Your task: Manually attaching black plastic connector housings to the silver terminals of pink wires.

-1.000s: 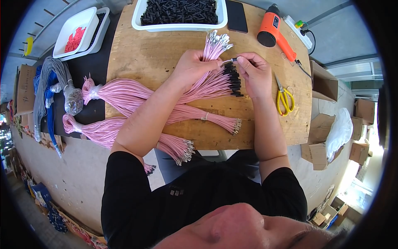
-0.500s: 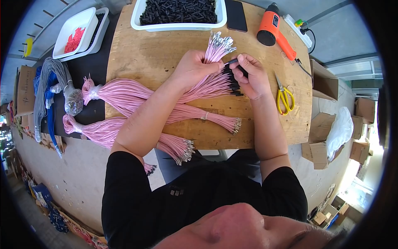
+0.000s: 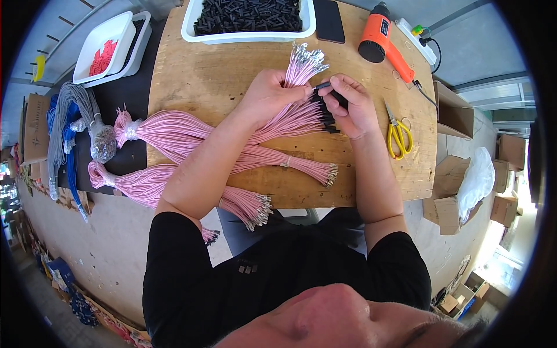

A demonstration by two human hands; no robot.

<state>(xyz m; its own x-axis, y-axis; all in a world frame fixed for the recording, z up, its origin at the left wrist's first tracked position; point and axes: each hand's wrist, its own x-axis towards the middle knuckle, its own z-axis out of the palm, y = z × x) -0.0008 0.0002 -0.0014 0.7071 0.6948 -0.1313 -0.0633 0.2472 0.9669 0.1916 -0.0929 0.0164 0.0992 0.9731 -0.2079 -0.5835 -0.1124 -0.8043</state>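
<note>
My left hand (image 3: 275, 97) is closed around a bundle of pink wires (image 3: 297, 74) whose bare metal terminals fan out above the fist. Between the thumb and fingers of my right hand (image 3: 352, 104) is a short black sleeve (image 3: 322, 86), its left end meeting a wire at my left fingertips. More black pieces show dark in the right palm. Below the hands, other pink wires (image 3: 290, 124) of this bundle spread rightward and end in black sleeves. Two more bundles of pink wires (image 3: 168, 130) lie beneath and beside my left forearm, tied at their ends.
A white tray (image 3: 249, 38) of black sleeves stands at the far edge beside a dark phone (image 3: 329, 22). An orange heat gun (image 3: 377, 36) and yellow-handled scissors (image 3: 398, 139) lie right. White tubs (image 3: 104, 40) and grey and blue cables (image 3: 81, 104) are left.
The black sleeve sits slightly further left, closer to my left fingertips. Both hands otherwise keep their grip and place.
</note>
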